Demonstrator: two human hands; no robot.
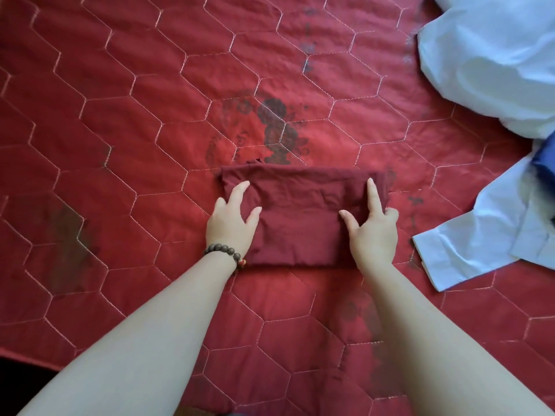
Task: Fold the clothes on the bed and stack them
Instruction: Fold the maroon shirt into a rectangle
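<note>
A dark maroon garment [300,214] lies folded into a compact rectangle in the middle of the red quilted bed [120,115]. My left hand [232,219] rests flat on the garment's left end with its fingers spread. My right hand [372,226] lies on the right end: the index finger and thumb are stretched out over the cloth, and the other fingers curl down around the right edge. A light blue garment [486,244] lies unfolded at the right, one cuff pointing toward me.
A crumpled white and pale blue heap of cloth [492,61] fills the far right corner. A dark blue piece [545,163] shows at the right edge. The bed's near edge runs along the bottom left, with dark floor below it.
</note>
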